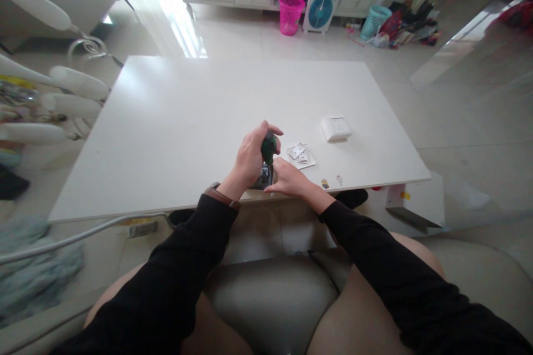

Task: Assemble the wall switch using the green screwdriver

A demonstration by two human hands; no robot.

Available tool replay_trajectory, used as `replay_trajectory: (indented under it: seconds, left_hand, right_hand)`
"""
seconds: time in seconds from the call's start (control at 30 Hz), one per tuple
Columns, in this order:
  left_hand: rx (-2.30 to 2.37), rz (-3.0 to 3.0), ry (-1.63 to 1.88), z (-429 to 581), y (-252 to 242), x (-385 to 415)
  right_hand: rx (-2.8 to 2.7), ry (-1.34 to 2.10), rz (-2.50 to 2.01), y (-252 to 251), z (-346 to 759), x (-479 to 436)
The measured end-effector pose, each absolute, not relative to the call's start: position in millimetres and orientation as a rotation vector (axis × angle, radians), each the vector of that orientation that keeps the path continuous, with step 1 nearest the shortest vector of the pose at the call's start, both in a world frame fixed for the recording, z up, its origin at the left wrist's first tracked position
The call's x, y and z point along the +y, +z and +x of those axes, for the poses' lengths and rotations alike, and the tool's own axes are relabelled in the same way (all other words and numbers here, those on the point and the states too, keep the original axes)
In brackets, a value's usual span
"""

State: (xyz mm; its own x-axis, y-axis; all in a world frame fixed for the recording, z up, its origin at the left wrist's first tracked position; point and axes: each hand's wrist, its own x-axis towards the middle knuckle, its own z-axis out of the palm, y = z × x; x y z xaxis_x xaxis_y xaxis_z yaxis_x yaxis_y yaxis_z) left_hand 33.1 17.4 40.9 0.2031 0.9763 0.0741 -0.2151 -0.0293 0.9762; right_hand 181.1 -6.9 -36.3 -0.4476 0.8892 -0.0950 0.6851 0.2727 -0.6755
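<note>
My left hand [250, 151], with a brown-strapped watch on its wrist, is wrapped round the dark green handle of a screwdriver [268, 147]. The tool points down at a dark, open electrical fitting [264, 176] near the table's front edge. Against the fitting's right side, my right hand [288, 178] grips it between thumb and fingers; part of it is hidden by both hands. Just beyond the right hand lies a white cover plate [308, 162] with small white pieces on it. Farther right stands a white socket box [335, 128].
The white table [200, 105] stretches ahead. A small yellow figure [325, 183] and a small pale piece [339, 180] lie near its front edge. A pink basket [290, 15] and a blue fan [320, 8] stand on the floor beyond. A grey cable [95, 230] runs at left.
</note>
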Motion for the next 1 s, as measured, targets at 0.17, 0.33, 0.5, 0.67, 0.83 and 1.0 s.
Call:
replay_trajectory:
  seconds: [0.17, 0.33, 0.5, 0.67, 0.83, 1.0]
  left_hand:
    - [0.815, 1.203, 1.202, 32.3, 42.7, 14.6]
    - [0.757, 1.241, 1.178, 30.5, 43.1, 13.7]
    - [0.805, 1.217, 1.177, 31.0, 39.6, 17.3]
    - [0.819, 1.195, 1.179, 33.2, 39.9, 17.4]
    - [0.779, 1.221, 1.210, 34.1, 39.1, 13.4]
    - [0.771, 1.203, 1.209, 34.2, 36.3, 15.5]
  right_hand:
    - [-2.242, 0.968, -1.435, -34.9, 180.8, -6.8]
    - [-2.221, 0.976, -1.415, -37.4, 180.7, -6.1]
    - [-2.224, 0.977, -1.413, -38.5, 181.1, -6.3]
    - [-2.246, 0.946, -1.430, -38.3, 181.4, -5.9]
    - [-2.236, 0.953, -1.409, -39.0, 181.5, -5.3]
    - [-2.251, 0.922, -1.422, -38.2, 179.7, -6.6]
